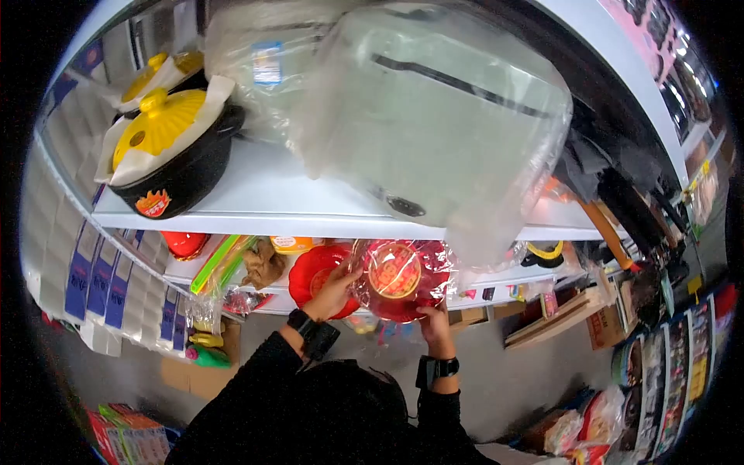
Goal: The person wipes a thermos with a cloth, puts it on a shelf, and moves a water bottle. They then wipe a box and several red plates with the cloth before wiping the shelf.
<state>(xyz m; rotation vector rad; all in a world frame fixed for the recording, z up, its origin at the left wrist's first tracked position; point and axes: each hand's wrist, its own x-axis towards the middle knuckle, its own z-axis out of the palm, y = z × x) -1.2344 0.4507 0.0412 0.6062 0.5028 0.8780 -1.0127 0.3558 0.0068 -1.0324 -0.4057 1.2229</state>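
Observation:
A round red plate [397, 271] in clear plastic wrap, with a gold-ringed disc at its middle, is held between both hands. My left hand [332, 294] grips its left edge, with the fingers closed at the plastic. My right hand [435, 324] pinches the lower right rim. Just behind my left hand, a red scalloped dish [314, 273] lies at the front of the lower shelf. Both wrists carry black straps with devices.
Above, a white shelf [271, 182] bears a black pot with a yellow lid [159, 128] and a large plastic-wrapped pale green box [449, 108]. Green strips and a brown crumpled item [263, 263] lie lower left. A cardboard box [606, 327] stands right.

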